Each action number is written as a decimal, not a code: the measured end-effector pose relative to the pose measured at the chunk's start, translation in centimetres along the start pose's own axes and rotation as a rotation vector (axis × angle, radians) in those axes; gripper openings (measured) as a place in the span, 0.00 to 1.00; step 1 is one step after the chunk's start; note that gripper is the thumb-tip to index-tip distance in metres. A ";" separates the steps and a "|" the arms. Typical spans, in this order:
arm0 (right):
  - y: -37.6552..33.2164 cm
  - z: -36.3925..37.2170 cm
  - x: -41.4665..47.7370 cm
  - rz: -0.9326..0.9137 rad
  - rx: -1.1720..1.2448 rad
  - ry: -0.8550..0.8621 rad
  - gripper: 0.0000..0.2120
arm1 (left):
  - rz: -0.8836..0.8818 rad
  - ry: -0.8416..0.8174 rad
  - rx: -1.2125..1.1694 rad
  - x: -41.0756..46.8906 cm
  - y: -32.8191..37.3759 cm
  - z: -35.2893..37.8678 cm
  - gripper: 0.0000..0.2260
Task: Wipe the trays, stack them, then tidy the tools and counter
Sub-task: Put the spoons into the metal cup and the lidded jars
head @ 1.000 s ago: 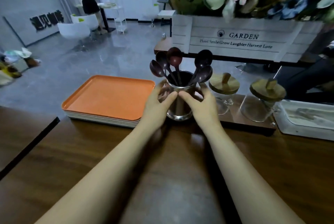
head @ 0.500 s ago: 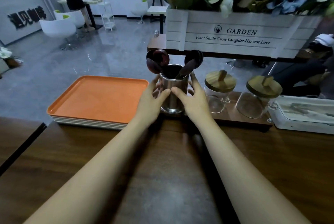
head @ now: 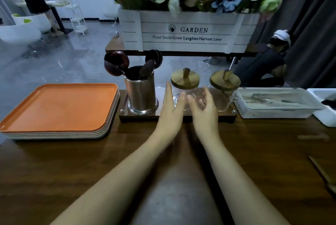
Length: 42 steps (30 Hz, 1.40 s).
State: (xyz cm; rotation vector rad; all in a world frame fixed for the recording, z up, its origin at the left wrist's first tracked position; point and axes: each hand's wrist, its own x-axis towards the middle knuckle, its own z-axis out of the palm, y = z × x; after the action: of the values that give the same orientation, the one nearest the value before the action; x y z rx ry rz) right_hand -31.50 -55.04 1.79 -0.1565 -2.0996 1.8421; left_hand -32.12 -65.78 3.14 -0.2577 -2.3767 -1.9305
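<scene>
Trays (head: 60,108) stacked at counter (head: 72,161) left edge; both hands empty, spread

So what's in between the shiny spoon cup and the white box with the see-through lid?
Two glass jars with wooden lids, side by side on the dark wooden tray. Both open hands, left and right, reach toward the nearer jar in the head view.

We see our two bare forearms, with no sleeves, watch, bracelet or gloves on them. Our bare left hand (head: 170,113) and bare right hand (head: 203,113) carry no rings that we can make out. The fingers (head: 168,90) look slender with short nails, though blur softens the fingertips.
</scene>
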 end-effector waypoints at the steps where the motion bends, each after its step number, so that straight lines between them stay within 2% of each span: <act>1: 0.4 0.3 0.6 0.002 0.015 -0.034 0.36 | -0.047 0.010 -0.023 1.1 -0.3 0.4 0.31; 4: 1.3 0.8 2.4 0.010 0.032 -0.099 0.40 | -0.111 0.020 -0.038 4.3 -2.8 0.0 0.39; 6: 1.2 0.5 2.9 0.009 0.060 -0.123 0.38 | -0.135 -0.059 -0.090 5.9 -5.5 -0.7 0.41; 10: -0.2 -1.5 1.4 -0.067 0.100 -0.214 0.31 | 0.000 0.039 -0.065 1.3 -2.2 -0.7 0.26; 13: -1.1 -4.9 -1.2 -0.115 0.093 -0.267 0.26 | 0.104 0.099 -0.009 -4.2 -0.6 0.7 0.27; 17: -1.2 -11.5 -4.4 -0.134 -0.007 -0.306 0.32 | 0.150 0.154 0.061 -11.6 0.5 5.7 0.20; 20: 0.1 -17.6 -5.9 -0.121 -0.104 -0.323 0.35 | 0.135 0.171 0.078 -16.1 1.4 11.5 0.20; 22: 0.9 -21.8 -6.4 -0.105 -0.147 -0.368 0.33 | 0.103 0.207 0.089 -17.9 1.8 15.4 0.20; 28: 3.1 -30.9 -6.0 -0.095 -0.272 -0.366 0.39 | 0.085 0.228 0.151 -20.3 3.0 23.2 0.26; 31: 3.6 -33.2 -5.9 -0.076 -0.221 -0.436 0.36 | 0.054 0.192 0.194 -19.8 3.3 24.3 0.36; 35: 4.3 -33.9 -6.3 -0.082 -0.228 -0.494 0.38 | -0.063 0.082 0.192 -18.6 3.3 24.4 0.52; 42: 3.2 -34.0 -5.0 -0.056 -0.239 -0.616 0.38 | -0.101 0.057 0.116 -17.5 3.5 24.3 0.54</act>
State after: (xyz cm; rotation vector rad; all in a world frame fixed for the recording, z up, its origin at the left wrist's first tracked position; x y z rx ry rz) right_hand -16.20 -24.11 1.18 0.4681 -2.6899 1.7484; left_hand -13.07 -42.89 -1.29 -0.0760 -2.4981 -1.8045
